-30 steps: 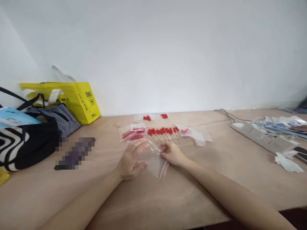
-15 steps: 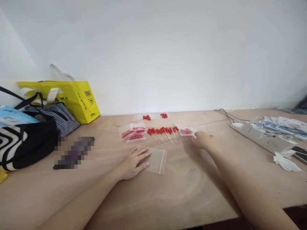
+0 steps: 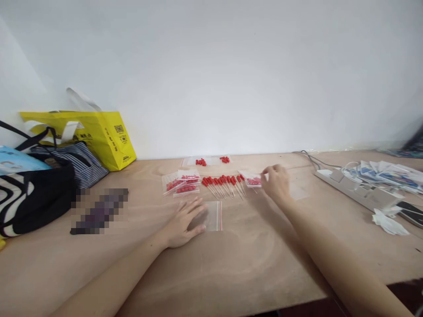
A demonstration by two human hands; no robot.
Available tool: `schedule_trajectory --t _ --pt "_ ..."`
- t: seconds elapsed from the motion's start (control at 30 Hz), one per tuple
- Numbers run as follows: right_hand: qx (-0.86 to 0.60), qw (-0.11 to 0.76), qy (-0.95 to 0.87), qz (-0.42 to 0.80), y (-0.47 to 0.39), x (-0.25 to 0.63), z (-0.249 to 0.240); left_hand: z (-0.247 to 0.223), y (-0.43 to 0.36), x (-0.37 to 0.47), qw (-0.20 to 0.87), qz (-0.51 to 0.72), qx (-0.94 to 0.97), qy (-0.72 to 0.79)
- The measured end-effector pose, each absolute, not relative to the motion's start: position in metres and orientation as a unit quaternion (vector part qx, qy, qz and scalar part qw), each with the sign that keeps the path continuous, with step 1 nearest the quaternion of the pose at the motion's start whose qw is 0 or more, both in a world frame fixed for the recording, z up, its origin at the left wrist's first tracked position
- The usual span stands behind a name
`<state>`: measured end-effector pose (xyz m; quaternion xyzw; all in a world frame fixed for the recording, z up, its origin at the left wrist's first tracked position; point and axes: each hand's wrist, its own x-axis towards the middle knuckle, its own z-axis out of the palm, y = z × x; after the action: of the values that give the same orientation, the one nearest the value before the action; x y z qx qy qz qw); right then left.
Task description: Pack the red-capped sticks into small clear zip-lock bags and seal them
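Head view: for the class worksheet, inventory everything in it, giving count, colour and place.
Flat plastic zip bag: 1, clear with red stripe, front centre
Red-tipped thin sticks: about a dozen, red and pale, centre
Overlapping filled plastic bags: several, clear and red, left of sticks
Small filled plastic packet: at least 1, clear and red, right of sticks
Rear plastic bag: 1, clear, red pieces, by wall
Carrier bag: 1, yellow, back left
Fabric pouch: 1, dark-and-white striped, left
Patterned bag: 1, black-and-white, far left
Pixelated object: 1, dark, left
Power strip: 1, whitish, right
Flat packets: several, white-blue, far right
Crumpled item: 1, white, right
Wooden table: 1, brown, beneath
Wall: white, behind
Left hand: 1, bare, over zip bag
Right hand: 1, bare, beside small packet
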<state>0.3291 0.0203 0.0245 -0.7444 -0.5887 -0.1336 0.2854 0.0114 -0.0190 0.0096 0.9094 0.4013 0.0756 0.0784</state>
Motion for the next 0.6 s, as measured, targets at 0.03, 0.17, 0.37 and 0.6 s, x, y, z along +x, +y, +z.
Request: schedule_trajectory --t 0.03,0.17,0.37,0.6 --pt "-0.713 0.291 -0.635 -0.069 0.026 0.316 0.022 0.010 -0.020 0.013 0.089 0.053 0.911 0.400" --pt "-0.694 0.252 -0.671 0.063 0.051 0.266 0.012 0.010 -0.025 0.017 0.097 0.018 0.899 0.426" --pt "-0.741 0.165 -0.643 0.095 0.082 0.237 0.007 0.007 -0.032 0.020 0.078 0.028 0.888 0.453" --pt "-0.721 0.130 -0.676 0.083 0.081 0.247 0.011 0.005 -0.032 0.020 0.074 0.054 0.888 0.451"
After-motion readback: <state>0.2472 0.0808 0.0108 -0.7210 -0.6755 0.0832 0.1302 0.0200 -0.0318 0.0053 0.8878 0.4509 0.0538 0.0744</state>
